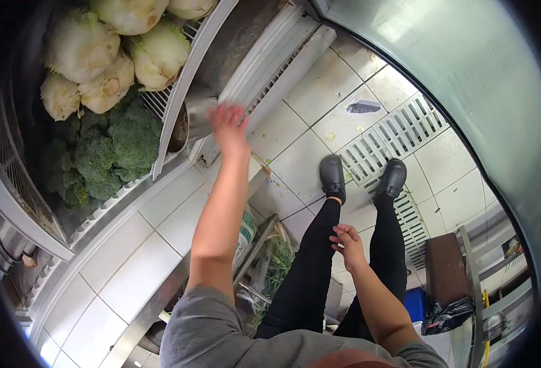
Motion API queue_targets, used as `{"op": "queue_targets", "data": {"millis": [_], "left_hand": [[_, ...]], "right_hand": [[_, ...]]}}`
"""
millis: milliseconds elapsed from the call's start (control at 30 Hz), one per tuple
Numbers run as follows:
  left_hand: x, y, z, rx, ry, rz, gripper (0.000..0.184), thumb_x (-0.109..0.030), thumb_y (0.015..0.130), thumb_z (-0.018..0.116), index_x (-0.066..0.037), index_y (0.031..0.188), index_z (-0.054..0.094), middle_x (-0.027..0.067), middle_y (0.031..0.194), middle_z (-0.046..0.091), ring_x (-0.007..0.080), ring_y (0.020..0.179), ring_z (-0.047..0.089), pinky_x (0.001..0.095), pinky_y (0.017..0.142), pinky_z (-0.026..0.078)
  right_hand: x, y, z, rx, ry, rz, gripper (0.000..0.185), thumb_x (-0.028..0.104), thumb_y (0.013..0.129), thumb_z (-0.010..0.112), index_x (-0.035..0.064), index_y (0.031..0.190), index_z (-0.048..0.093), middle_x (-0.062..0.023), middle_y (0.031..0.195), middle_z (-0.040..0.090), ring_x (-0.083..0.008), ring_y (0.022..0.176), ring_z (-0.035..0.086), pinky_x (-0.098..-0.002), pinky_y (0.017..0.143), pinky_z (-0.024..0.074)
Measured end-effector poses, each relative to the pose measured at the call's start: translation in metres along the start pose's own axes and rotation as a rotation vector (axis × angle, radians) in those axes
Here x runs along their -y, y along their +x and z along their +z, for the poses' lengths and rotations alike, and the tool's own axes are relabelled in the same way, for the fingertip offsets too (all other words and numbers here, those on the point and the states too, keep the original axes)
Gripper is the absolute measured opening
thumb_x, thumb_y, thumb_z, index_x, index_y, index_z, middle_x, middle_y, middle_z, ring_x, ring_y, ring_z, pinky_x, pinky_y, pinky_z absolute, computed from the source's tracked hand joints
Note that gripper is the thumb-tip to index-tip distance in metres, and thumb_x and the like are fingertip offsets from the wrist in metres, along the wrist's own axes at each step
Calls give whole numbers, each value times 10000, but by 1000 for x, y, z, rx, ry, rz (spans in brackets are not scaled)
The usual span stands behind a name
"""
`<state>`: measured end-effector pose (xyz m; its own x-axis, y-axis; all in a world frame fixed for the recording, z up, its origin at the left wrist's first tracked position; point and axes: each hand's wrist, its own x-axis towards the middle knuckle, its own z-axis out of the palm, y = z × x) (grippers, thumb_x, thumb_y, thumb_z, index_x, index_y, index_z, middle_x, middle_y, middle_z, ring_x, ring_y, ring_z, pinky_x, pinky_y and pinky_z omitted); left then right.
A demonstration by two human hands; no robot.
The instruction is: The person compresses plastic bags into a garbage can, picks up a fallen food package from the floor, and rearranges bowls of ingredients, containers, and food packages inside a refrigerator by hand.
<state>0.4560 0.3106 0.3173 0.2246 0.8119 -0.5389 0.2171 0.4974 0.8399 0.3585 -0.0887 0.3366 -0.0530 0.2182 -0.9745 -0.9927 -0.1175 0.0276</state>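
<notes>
My left hand (229, 129) is stretched forward, slightly blurred, with its fingers apart and nothing visible in them. It is nearest to a steel container (200, 118) at the edge of a fridge; whether they touch I cannot tell. To its left, a wire shelf (171, 126) carries several pale, leafy-topped lettuce heads (83, 49) and dark green broccoli (114, 147). Lower down, in front of my legs, my right hand (348, 244) hangs with loosely bent fingers, holding nothing that I can see.
A large glass door (467, 67) stands open on the right. Below are a tiled floor (289, 138) with a slotted drain grate (405, 132) and a dark scrap (364, 107). Bagged greens (276, 257) sit beside my leg; a brown box (445, 270) stands at lower right.
</notes>
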Motion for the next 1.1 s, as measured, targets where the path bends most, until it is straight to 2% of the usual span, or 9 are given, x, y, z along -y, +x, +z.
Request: {"op": "queue_targets", "data": {"millis": [67,200,367,633,700,767,967,1067,1100], "left_hand": [[-22,-28,-17,-405,-318,-168,595,-556,914,478,-76,1262,425,135,1123,508,304,1050,547,444,864,477],[-44,0,-66,-419,-544,-90,555,-462,914,508,-60,1281,396,161,1103,505,351,997,573,444,796,551],[-55,59,-110,-94,-635,-297,366,-160,886,540,75,1158,469,204,1080,530,355,962,588,368,807,605],[-46,49,0,35,-662,-160,268,-72,920,485,94,1127,519,208,1148,546,312,1066,563,367,899,564],[-41,43,32,166,-337,131,303,-62,915,511,79,1183,507,186,1185,539,274,1073,557,379,952,526],[-55,18,78,254,-629,-25,411,-148,950,520,97,1264,418,196,1291,467,243,1180,480,367,1002,482],[-38,-6,148,206,-620,99,500,-15,887,539,52,1344,347,173,1332,413,254,1217,438,404,1061,414],[-27,-20,148,109,-467,-3,495,2,867,513,4,1329,334,144,1287,422,239,1164,459,422,1024,424],[-12,-9,142,-13,-180,104,518,14,847,518,-27,1327,327,135,1248,444,233,1153,462,430,994,421]], "right_hand": [[-1,0,1,-6,2,10,265,176,931,533,104,1185,520,-37,1184,576,-161,956,596,-317,802,466],[-3,0,0,-17,6,21,254,175,934,538,106,1178,524,-32,1171,579,-158,955,595,-314,798,464],[1,-1,0,-4,2,20,246,169,934,550,115,1173,528,-22,1155,586,-148,946,593,-309,789,463],[1,-2,1,-5,-41,31,254,168,938,548,114,1185,519,-33,1184,576,-155,968,589,-313,797,464],[1,0,2,5,-54,22,259,172,939,545,110,1189,516,-36,1193,573,-160,971,590,-314,800,465],[0,1,3,7,-66,22,262,178,939,546,110,1190,516,-37,1195,572,-161,972,590,-314,801,465],[-4,3,1,-2,-79,20,267,197,938,554,111,1188,519,-36,1189,572,-161,967,593,-315,803,466],[-4,4,1,-4,-80,21,265,198,938,556,111,1185,520,-35,1183,572,-161,966,595,-318,805,468],[-5,3,2,-2,-71,16,262,198,938,555,111,1184,520,-34,1181,572,-162,966,595,-320,808,468]]}}
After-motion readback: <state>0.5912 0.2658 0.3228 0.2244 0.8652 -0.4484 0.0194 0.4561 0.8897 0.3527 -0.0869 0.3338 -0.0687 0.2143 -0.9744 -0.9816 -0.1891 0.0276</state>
